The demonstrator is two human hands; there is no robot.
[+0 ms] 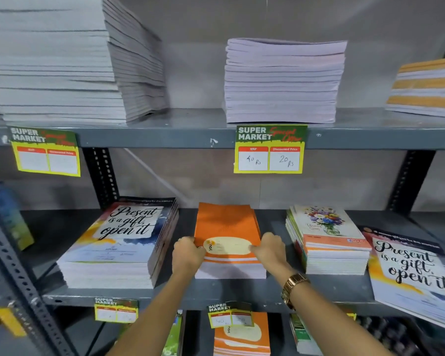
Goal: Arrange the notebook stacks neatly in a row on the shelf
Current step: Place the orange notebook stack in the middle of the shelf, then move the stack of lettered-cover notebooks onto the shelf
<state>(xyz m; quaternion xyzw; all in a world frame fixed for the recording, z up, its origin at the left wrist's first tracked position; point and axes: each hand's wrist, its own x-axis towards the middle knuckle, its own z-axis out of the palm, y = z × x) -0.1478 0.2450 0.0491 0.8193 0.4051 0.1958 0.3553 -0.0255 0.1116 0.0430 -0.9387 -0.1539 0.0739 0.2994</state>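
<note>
An orange notebook stack (226,222) sits in the middle of the grey middle shelf (216,291). My left hand (186,254) grips its left side and my right hand (269,249) grips its right side, thumbs on the top cover. To its left lies a taller stack with a "Present is a gift, open it" cover (118,242), turned slightly askew. To its right stands a flower-cover stack (326,240). A second "Present is a gift" notebook (411,273) lies tilted at the far right, overhanging the shelf's front edge.
The upper shelf (190,134) carries a tall leaning white stack (62,60), a lilac stack (283,80) and an orange-striped stack (427,86). Yellow price tags (269,150) hang from the shelf edges. More notebooks (242,335) lie on the lower shelf. Perforated uprights (100,173) flank the bay.
</note>
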